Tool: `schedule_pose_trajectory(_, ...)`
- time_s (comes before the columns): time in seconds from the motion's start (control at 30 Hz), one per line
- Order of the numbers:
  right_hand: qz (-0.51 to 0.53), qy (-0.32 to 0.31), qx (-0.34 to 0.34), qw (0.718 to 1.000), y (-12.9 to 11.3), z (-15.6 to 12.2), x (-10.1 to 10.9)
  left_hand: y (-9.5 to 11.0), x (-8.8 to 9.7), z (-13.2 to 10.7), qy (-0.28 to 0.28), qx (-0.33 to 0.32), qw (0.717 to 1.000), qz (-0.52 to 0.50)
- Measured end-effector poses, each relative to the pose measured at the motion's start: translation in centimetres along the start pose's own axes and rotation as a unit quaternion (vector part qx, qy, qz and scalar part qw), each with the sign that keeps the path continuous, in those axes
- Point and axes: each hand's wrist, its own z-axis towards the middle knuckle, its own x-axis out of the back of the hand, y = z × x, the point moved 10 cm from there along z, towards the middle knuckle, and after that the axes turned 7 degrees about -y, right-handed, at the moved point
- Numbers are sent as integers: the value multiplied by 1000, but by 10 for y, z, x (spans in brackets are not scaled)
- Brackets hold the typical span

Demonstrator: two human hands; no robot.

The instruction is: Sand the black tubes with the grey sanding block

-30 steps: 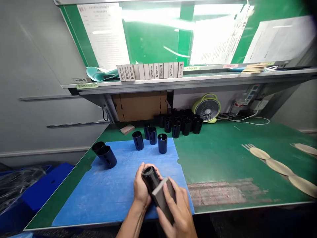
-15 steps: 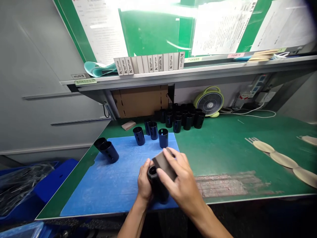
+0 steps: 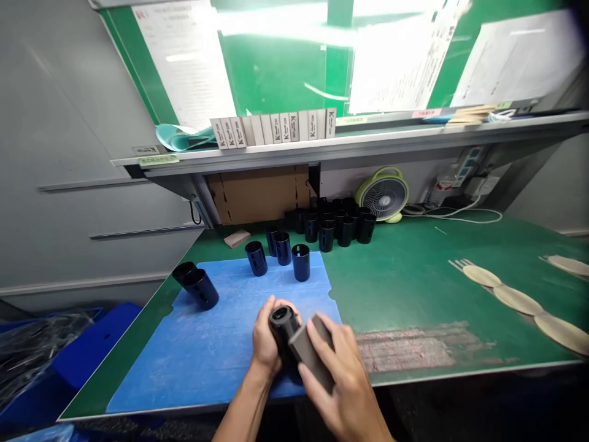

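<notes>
My left hand [image 3: 264, 339] is wrapped round a black cylindrical sleeve [image 3: 281, 323], held over the near edge of the blue mat [image 3: 216, 350] with its open end tilted up. My right hand [image 3: 338, 377] grips a grey sanding block [image 3: 311, 356] and presses it against the sleeve's right side. Three dark blue sleeves [image 3: 301, 262] stand upright at the mat's far edge. Two more sleeves [image 3: 199, 287] lie tipped at its left corner.
A cluster of several black sleeves [image 3: 338, 224] stands under the shelf, next to a small green fan [image 3: 384, 196]. A row of small boxes [image 3: 276, 128] sits on the shelf. Round beige discs [image 3: 515, 299] lie on the green table at the right. Blue bins [image 3: 69, 356] sit low left.
My right hand has drawn the grey block back from the sleeve's top end down along its side, toward me. My left hand keeps its hold on the sleeve.
</notes>
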Motion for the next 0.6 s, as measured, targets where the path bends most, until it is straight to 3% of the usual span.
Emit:
schedule_pose_trajectory(0.1,23,33,-48,998,31,-26,-1,3,-15,8,-55,23,998,-24)
schedule_pose_trajectory(0.23,73,94,-91,989,52,-23,11,9,-2,13,-22,3,999,-47)
schedule_pose_trajectory(0.33,67,69,-71,993,45,-18,7,13,5,13,-8,-22,998,-54)
schedule_pose_trajectory(0.53,6,-6,-19,1000,20,-50,-7,7,13,17,27,-11,998,-63)
schedule_pose_trajectory(0.6,-6,-18,2,1000,9,-45,-17,4,15,20,31,-7,998,-62)
